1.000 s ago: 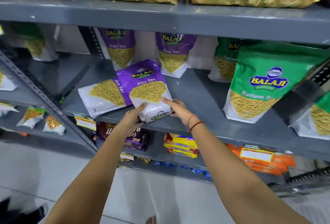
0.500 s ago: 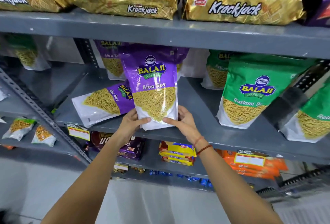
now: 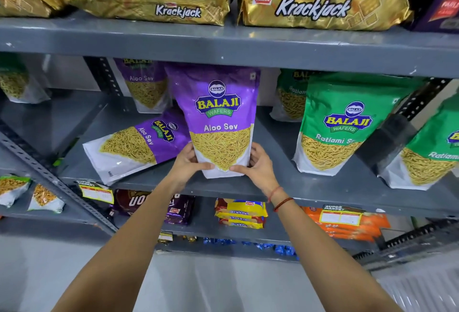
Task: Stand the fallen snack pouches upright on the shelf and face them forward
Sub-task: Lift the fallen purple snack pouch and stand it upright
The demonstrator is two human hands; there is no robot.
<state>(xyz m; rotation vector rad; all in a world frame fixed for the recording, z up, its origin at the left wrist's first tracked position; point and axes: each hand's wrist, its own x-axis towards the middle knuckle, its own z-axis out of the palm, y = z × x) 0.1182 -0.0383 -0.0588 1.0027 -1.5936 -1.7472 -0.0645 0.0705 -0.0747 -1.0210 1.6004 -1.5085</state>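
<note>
A purple Balaji Aloo Sev pouch (image 3: 218, 118) stands upright near the front of the grey middle shelf (image 3: 273, 187), label facing me. My left hand (image 3: 186, 165) grips its lower left corner and my right hand (image 3: 258, 167) grips its lower right corner. A second purple Aloo Sev pouch (image 3: 134, 145) lies on its back just to the left, its top tucked behind the upright one. Another purple pouch (image 3: 145, 85) stands at the back of the shelf.
Green Ratlami Sev pouches (image 3: 345, 123) stand to the right, with one more (image 3: 427, 152) at the far right edge. Gold Krackjack packs (image 3: 320, 6) fill the shelf above. Biscuit packs (image 3: 241, 212) and price tags sit below. A slotted upright post (image 3: 106, 78) stands at the back left.
The pouch that lay tilted on the other one has been lifted and stood upright between both hands, label forward. The view has moved closer and tilted up.
</note>
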